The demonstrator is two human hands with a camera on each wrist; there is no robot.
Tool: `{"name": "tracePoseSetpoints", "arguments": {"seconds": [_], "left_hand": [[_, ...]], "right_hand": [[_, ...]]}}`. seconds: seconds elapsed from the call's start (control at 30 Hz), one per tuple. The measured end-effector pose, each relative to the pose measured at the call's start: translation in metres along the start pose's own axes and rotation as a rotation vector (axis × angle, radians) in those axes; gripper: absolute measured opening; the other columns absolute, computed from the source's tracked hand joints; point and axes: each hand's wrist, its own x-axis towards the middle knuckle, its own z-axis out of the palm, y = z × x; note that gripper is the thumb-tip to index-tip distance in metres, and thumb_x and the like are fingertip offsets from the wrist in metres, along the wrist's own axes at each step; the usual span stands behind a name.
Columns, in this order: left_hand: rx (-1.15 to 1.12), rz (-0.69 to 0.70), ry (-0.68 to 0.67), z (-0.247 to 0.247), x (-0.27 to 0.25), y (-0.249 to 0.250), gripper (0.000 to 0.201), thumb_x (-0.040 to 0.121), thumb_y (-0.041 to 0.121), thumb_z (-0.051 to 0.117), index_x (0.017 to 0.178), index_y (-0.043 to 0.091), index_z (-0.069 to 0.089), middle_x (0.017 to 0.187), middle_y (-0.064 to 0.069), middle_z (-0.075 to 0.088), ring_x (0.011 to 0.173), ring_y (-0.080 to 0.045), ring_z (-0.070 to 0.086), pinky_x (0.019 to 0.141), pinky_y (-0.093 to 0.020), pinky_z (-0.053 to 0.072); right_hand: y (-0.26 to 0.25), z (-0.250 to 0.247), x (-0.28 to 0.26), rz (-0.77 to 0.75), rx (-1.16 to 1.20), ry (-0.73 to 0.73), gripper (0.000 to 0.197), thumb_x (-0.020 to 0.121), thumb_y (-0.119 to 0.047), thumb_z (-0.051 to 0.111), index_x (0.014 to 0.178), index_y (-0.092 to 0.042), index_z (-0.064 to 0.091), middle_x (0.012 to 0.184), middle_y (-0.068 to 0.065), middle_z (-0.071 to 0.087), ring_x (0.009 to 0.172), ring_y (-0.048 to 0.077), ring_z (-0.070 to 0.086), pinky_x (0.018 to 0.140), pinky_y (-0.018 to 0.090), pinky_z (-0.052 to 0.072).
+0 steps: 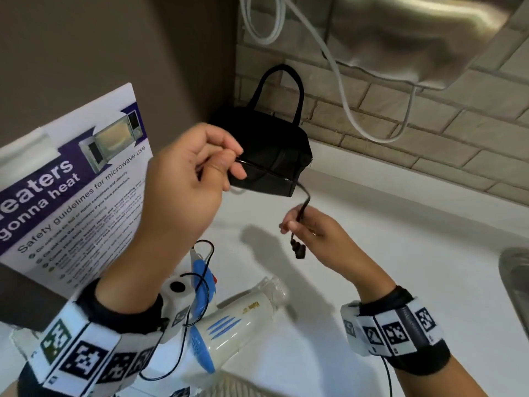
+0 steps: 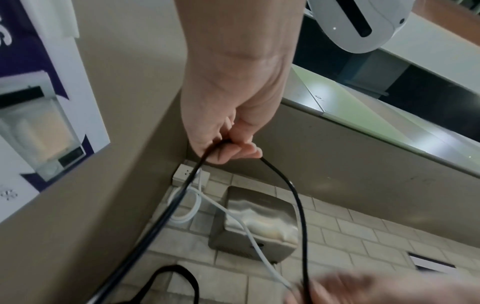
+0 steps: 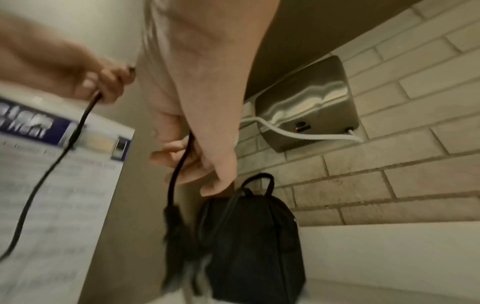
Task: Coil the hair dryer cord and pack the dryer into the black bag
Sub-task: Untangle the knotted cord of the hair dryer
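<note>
A white hair dryer [image 1: 237, 319] with blue vents lies on the white counter [image 1: 400, 224] near the front. Its black cord [image 1: 303, 196] runs up from the dryer to my left hand [image 1: 200, 164], which pinches it in front of the black bag [image 1: 274, 156]. From there the cord [image 2: 293, 195] sags to my right hand [image 1: 303, 224], which pinches it just above the black plug [image 1: 297, 249] that dangles below. The bag [image 3: 249, 236] stands upright in the counter's back corner with its handles up. Both hands [image 3: 192, 160] hover above the counter.
A microwave safety poster [image 1: 74, 202] leans at the left. A steel hand dryer [image 1: 415, 38] with a white cable [image 1: 340, 90] hangs on the brick wall behind. A sink edge [image 1: 515, 276] shows at the right. A wall socket [image 2: 191, 174] sits in the corner.
</note>
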Motion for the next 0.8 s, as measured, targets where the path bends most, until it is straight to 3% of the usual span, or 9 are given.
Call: {"name": "tracePoseSetpoints", "arguments": {"seconds": [0.1, 0.17, 0.27, 0.37, 0.47, 0.53, 0.8], "left_hand": [[0.008, -0.034, -0.038, 0.013, -0.004, 0.0, 0.023, 0.094, 0.006, 0.052, 0.09, 0.026, 0.063, 0.069, 0.005, 0.069, 0.061, -0.007, 0.058, 0.064, -0.017, 0.049], [0.1, -0.042, -0.123, 0.021, -0.007, 0.0, 0.022, 0.094, 0.006, 0.051, 0.099, 0.022, 0.065, 0.073, 0.004, 0.068, 0.063, -0.008, 0.058, 0.062, -0.013, 0.046], [0.296, -0.089, -0.269, 0.027, -0.007, -0.005, 0.023, 0.092, 0.002, 0.049, 0.095, 0.015, 0.068, 0.072, 0.004, 0.06, 0.062, -0.011, 0.053, 0.062, -0.018, 0.043], [0.359, -0.082, -0.22, 0.024, -0.006, -0.007, 0.029, 0.083, -0.012, 0.044, 0.08, 0.009, 0.064, 0.07, 0.006, 0.055, 0.06, -0.01, 0.048, 0.06, -0.018, 0.042], [0.204, -0.128, -0.147, 0.018, -0.005, -0.002, 0.027, 0.089, -0.009, 0.043, 0.078, 0.006, 0.064, 0.068, 0.001, 0.059, 0.059, -0.005, 0.047, 0.056, -0.013, 0.041], [0.129, -0.135, -0.121, 0.014, -0.004, -0.002, 0.029, 0.094, -0.002, 0.045, 0.075, 0.011, 0.063, 0.066, 0.001, 0.058, 0.057, -0.003, 0.046, 0.055, -0.01, 0.041], [0.061, -0.106, -0.095, -0.002, -0.001, -0.02, 0.035, 0.098, 0.012, 0.043, 0.073, 0.029, 0.061, 0.06, 0.018, 0.059, 0.056, 0.0, 0.05, 0.059, -0.011, 0.045]], "right_hand": [[-0.03, -0.009, -0.001, -0.136, 0.233, -0.016, 0.028, 0.09, -0.025, 0.055, 0.117, -0.018, 0.054, 0.086, -0.002, 0.06, 0.096, 0.016, 0.067, 0.093, 0.03, 0.05], [-0.051, -0.011, 0.0, -0.231, 0.248, -0.013, 0.031, 0.092, -0.029, 0.052, 0.12, -0.019, 0.055, 0.076, -0.007, 0.055, 0.08, 0.011, 0.063, 0.084, 0.03, 0.052], [-0.066, -0.01, 0.001, -0.282, 0.101, 0.032, 0.024, 0.098, -0.028, 0.043, 0.106, -0.02, 0.065, 0.065, -0.009, 0.046, 0.061, 0.006, 0.044, 0.063, 0.023, 0.042], [-0.057, -0.009, 0.004, -0.283, -0.078, 0.05, 0.027, 0.101, -0.023, 0.041, 0.082, -0.022, 0.061, 0.062, -0.011, 0.044, 0.054, 0.006, 0.036, 0.055, 0.018, 0.031], [-0.038, -0.006, 0.007, -0.268, -0.16, 0.072, 0.033, 0.1, -0.008, 0.039, 0.07, -0.021, 0.045, 0.061, -0.012, 0.044, 0.053, 0.008, 0.035, 0.052, 0.013, 0.028], [-0.023, -0.002, 0.01, -0.235, -0.171, 0.081, 0.038, 0.095, 0.002, 0.037, 0.067, -0.023, 0.04, 0.061, -0.01, 0.042, 0.054, 0.008, 0.034, 0.053, 0.013, 0.029], [0.03, -0.005, 0.02, -0.106, -0.266, 0.123, 0.045, 0.071, 0.018, 0.031, 0.062, -0.026, 0.041, 0.06, -0.007, 0.044, 0.051, 0.007, 0.037, 0.048, 0.011, 0.031]]}}
